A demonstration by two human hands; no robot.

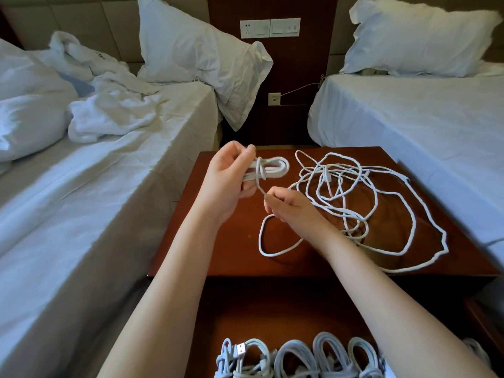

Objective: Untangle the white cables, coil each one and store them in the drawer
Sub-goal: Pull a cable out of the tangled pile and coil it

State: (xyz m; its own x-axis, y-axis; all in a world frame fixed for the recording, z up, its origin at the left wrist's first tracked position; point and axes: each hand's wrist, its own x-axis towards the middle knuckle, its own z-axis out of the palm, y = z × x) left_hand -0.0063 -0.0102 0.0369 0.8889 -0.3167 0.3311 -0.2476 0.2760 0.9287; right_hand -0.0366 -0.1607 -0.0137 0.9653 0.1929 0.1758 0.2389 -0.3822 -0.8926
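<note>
Over the nightstand, left hand grips a coiled cable, right hand pinches its tail; likely next: finish wrap, then drawer.

Bottom edge cuts off the coiled cables.

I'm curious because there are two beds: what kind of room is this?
Most likely a hotel twin room: the left bed and right bed in white linen, the wooden nightstand between them, and the switch panel behind.
</note>
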